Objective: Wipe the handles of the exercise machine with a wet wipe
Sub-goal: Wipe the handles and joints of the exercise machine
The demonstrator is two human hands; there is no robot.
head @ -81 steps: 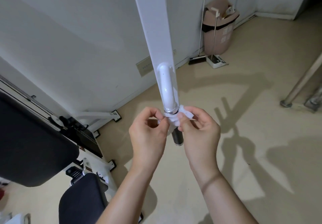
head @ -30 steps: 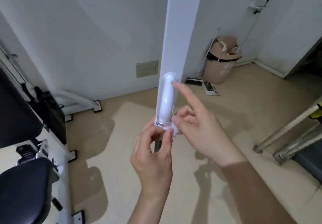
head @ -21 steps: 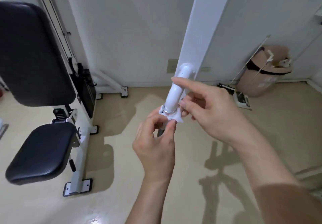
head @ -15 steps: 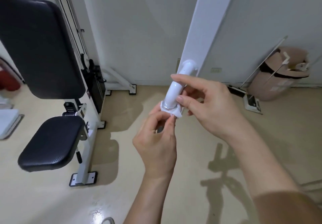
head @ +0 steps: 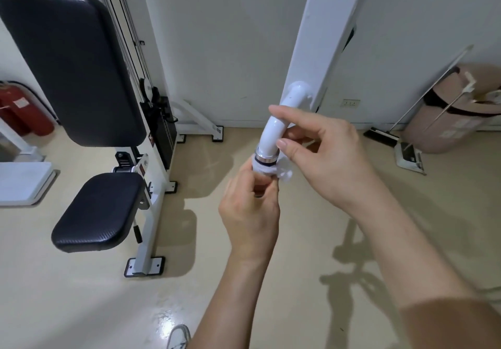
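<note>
The white curved handle (head: 273,131) sticks out of a white machine arm (head: 325,36) and ends in a chrome ring (head: 267,157) above a dark grip. A white wet wipe (head: 284,175) is wrapped round the grip just below the ring. My left hand (head: 252,210) grips the wipe and the grip from below, hiding most of both. My right hand (head: 322,156) holds the white tube, index finger over its top and thumb by the ring.
The machine's black backrest (head: 73,69) and seat (head: 97,210) stand at the left on a white frame. A red fire extinguisher (head: 19,110) stands far left. A bin (head: 450,115), broom and dustpan (head: 409,156) stand by the right wall. A shoe (head: 177,338) shows below.
My right hand has let go of the wipe and taken the white tube. The wipe now sits just under the chrome ring, in my left hand. My view has swung left.
</note>
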